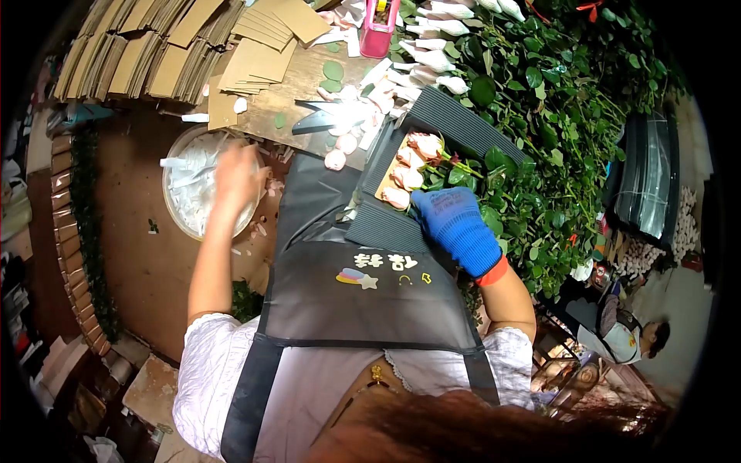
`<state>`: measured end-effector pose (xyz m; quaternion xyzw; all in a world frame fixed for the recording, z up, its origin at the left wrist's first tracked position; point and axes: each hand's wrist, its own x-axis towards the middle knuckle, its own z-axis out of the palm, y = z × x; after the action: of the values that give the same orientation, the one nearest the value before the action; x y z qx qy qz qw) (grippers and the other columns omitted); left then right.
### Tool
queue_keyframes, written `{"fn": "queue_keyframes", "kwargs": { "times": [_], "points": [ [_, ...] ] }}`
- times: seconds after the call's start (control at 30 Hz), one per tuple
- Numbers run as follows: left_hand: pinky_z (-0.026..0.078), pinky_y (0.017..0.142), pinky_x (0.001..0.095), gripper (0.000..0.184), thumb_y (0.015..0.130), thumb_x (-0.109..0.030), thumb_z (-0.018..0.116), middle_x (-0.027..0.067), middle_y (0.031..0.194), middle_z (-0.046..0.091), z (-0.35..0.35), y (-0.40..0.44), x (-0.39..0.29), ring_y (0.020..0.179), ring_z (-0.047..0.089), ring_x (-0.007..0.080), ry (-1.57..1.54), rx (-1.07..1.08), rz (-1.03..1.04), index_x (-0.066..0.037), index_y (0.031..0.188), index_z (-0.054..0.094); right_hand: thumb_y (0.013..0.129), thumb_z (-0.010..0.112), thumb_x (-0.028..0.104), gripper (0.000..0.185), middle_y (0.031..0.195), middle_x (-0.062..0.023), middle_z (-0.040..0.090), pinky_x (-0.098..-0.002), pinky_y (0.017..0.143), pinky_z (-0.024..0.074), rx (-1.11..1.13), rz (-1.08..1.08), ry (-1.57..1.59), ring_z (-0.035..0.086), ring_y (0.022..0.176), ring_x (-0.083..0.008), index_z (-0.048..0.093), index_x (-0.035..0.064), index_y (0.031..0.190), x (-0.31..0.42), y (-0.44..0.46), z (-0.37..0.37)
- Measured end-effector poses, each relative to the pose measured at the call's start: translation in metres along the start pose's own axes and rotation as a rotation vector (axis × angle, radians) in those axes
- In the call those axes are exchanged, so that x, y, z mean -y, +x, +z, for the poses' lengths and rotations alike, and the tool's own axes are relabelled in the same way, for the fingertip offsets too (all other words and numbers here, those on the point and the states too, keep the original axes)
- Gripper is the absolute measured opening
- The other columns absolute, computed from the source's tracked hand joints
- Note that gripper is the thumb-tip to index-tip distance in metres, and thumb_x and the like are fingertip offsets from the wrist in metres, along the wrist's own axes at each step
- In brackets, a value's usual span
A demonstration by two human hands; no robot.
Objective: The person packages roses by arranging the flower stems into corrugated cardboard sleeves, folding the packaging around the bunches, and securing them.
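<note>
My left hand (238, 179), bare and smeared by motion, is over a round white tub (171, 207) heaped with white strips (189, 185). Its fingers are too blurred to read. My right hand (451, 220), in a blue knitted glove with an orange cuff, is closed at the near side of several pale pink roses (409, 176); its fingertips are partly hidden. The rose heads lie in a row against a tan cardboard piece (390, 171). Dark corrugated sheet (386, 225) lies open around them, and leafy stems (455, 176) stretch to the right.
Scissors (315, 119), loose petals and a pink tape dispenser (378, 31) lie on the wooden table (266, 108). Cardboard stacks (147, 62) stand at the far left. White-wrapped buds (432, 58) and a heap of green foliage (540, 100) fill the right. Another person (624, 339) is lower right.
</note>
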<state>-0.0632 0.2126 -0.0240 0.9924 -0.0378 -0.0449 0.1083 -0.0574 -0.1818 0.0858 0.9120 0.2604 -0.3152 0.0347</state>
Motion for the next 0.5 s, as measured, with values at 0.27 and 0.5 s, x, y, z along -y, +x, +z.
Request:
{"fn": "queue_keyframes", "kwargs": {
  "times": [0.27, 0.5],
  "points": [
    [0.029, 0.118, 0.0500, 0.087, 0.080, -0.031, 0.083, 0.0217, 0.160, 0.019, -0.007, 0.067, -0.150, 0.149, 0.021, 0.0418, -0.809, 0.429, 0.565, -0.023, 0.154, 0.038, 0.096, 0.056, 0.037, 0.026, 0.078, -0.0121, 0.070, -0.0472, 0.062, 0.0509, -0.164, -0.036, 0.124, 0.068, 0.072, -0.0335, 0.064, 0.0131, 0.094, -0.006, -0.014, 0.001],
    [0.026, 0.118, 0.0539, 0.089, 0.077, -0.032, 0.082, 0.0244, 0.161, 0.013, -0.008, 0.074, -0.159, 0.150, 0.014, 0.0458, -0.739, 0.540, 0.575, -0.025, 0.154, 0.037, 0.091, 0.059, 0.024, 0.012, 0.079, -0.0125, 0.069, -0.0475, 0.063, 0.0512, -0.053, -0.099, 0.095, 0.069, 0.074, -0.0327, 0.061, 0.0134, 0.096, -0.008, -0.004, -0.001]
  ]
}}
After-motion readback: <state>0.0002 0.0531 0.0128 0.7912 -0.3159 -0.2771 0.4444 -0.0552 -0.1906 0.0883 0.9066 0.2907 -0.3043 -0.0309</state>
